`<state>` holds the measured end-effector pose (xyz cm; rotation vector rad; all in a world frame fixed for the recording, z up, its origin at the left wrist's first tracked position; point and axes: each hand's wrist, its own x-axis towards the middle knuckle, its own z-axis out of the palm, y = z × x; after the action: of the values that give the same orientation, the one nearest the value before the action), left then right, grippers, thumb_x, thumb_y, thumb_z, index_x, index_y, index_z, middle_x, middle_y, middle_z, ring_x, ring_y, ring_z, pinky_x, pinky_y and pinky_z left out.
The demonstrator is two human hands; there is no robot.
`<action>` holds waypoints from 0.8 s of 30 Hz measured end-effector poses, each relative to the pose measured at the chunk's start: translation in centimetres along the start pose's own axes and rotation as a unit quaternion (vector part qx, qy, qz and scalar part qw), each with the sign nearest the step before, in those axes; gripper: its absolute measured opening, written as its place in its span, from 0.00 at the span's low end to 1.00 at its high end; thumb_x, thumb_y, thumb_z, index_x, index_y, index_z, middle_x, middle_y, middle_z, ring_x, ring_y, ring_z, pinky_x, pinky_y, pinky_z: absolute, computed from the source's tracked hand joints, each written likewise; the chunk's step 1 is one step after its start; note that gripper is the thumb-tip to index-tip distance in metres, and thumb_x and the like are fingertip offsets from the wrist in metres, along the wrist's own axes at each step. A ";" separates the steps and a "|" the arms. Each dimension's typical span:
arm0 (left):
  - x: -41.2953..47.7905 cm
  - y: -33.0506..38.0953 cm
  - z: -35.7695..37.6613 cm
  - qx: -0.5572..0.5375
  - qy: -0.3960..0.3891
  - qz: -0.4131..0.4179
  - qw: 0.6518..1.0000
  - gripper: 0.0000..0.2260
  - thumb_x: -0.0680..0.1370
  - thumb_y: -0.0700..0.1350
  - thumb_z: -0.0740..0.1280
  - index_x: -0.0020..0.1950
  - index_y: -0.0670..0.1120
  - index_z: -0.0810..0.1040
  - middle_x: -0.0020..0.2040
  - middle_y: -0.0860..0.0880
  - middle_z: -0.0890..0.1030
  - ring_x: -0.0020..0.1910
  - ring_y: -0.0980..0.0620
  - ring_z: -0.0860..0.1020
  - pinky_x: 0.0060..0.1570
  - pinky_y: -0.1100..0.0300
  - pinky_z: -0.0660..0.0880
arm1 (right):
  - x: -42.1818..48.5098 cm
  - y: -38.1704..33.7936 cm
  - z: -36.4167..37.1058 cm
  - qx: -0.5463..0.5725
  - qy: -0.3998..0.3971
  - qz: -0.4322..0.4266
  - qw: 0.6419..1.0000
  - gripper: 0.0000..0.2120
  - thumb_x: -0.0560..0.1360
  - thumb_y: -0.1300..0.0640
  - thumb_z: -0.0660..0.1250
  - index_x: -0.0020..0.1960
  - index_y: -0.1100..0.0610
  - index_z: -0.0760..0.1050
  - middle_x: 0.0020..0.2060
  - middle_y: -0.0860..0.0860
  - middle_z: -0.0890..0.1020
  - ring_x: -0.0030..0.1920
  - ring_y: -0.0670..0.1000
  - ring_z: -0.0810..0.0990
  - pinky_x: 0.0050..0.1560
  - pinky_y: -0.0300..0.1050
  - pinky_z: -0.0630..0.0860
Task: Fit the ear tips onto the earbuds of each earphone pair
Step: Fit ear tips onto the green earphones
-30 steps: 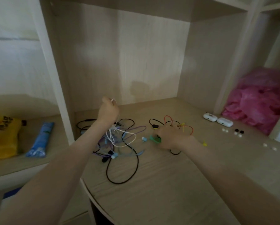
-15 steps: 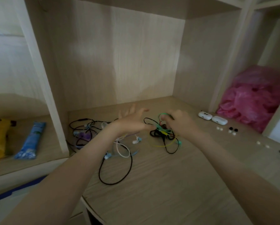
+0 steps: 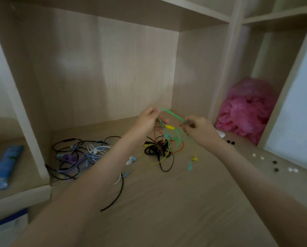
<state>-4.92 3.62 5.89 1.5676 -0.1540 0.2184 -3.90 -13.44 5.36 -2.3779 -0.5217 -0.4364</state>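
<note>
Both hands are up at frame centre, just above the desk. L hand pinches the green earphone cable near its top loop. R hand pinches the same cable further right, fingers curled tight. Cable runs taut-ish btwn them, w/ a yellow inline piece hanging in the middle. The rest trails down into the mixed tangle of black, red, yellow & green cords right below.

Step in hand, prob: freeing one pair from the knot before any tips go on. To do it well, trace the green cord down to its teal earbud lower right of the knot and feed loops out, not yank. Pulling hard would likely tighten the black cord round it.

A yellow earbud lies just above the teal one. A white-blue earbud sits left of the knot. A 2nd tangle, black/purple/white, sits centre-left.

Ear tips lie loose, well apart from the hands: black ear tips right of R wrist, white ear tips further right. None fitted yet, as far as I can tell.

Pink plastic bag sits right, blue packet far left.
</note>
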 end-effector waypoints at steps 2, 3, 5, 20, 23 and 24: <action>0.1 0.7 0.3 -0.033 0.026 0.005 0.999 0.13 0.83 0.41 0.53 0.39 0.44 0.66 0.32 0.46 0.74 0.26 0.53 0.75 0.35 0.56 0.77 | 0.0 1.0 -0.1 -0.023 0.018 0.036 0.999 0.06 0.76 0.61 0.63 0.47 0.60 0.78 0.36 0.52 0.78 0.43 0.56 0.78 0.40 0.44 0.67; 0.2 1.0 0.4 -0.038 0.035 0.013 0.999 0.13 0.83 0.41 0.53 0.38 0.44 0.66 0.30 0.47 0.71 0.23 0.54 0.72 0.30 0.59 0.74 | 0.0 1.5 -0.2 -0.026 0.028 0.052 0.998 0.07 0.76 0.60 0.63 0.46 0.61 0.78 0.37 0.53 0.79 0.43 0.57 0.78 0.41 0.45 0.69; 0.4 1.4 0.4 -0.032 0.044 0.029 0.998 0.13 0.83 0.42 0.54 0.37 0.45 0.66 0.29 0.49 0.67 0.21 0.54 0.65 0.25 0.63 0.67 | 0.1 2.2 -0.3 0.013 0.027 0.079 0.996 0.08 0.76 0.57 0.62 0.45 0.60 0.78 0.38 0.55 0.82 0.43 0.57 0.81 0.46 0.50 0.76; -0.5 2.6 -0.4 0.195 0.030 0.062 0.978 0.12 0.79 0.48 0.62 0.37 0.49 0.78 0.28 0.50 0.67 0.18 0.60 0.61 0.20 0.67 0.56 | -2.0 3.4 -3.4 0.470 0.106 0.157 0.862 0.14 0.79 0.56 0.62 0.36 0.60 0.69 0.24 0.55 0.76 0.24 0.52 0.75 0.26 0.43 0.76; -1.1 3.1 0.4 0.111 -0.007 0.017 0.994 0.12 0.80 0.49 0.61 0.38 0.48 0.78 0.28 0.51 0.65 0.18 0.59 0.58 0.21 0.69 0.54 | -2.9 3.9 -4.1 0.450 0.103 0.163 0.872 0.14 0.79 0.55 0.60 0.36 0.59 0.67 0.23 0.54 0.72 0.18 0.48 0.65 0.20 0.35 0.62; -1.4 3.2 0.7 0.064 -0.025 -0.005 0.998 0.13 0.80 0.48 0.61 0.39 0.47 0.77 0.27 0.51 0.65 0.18 0.58 0.57 0.20 0.69 0.52 | -3.1 4.2 -4.2 0.449 0.092 0.166 0.873 0.14 0.80 0.55 0.60 0.36 0.59 0.67 0.23 0.54 0.71 0.17 0.48 0.62 0.21 0.34 0.59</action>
<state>-6.99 2.79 8.65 1.7018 -0.1743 0.1842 -5.35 -19.98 4.90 -1.4551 -0.1499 -0.1864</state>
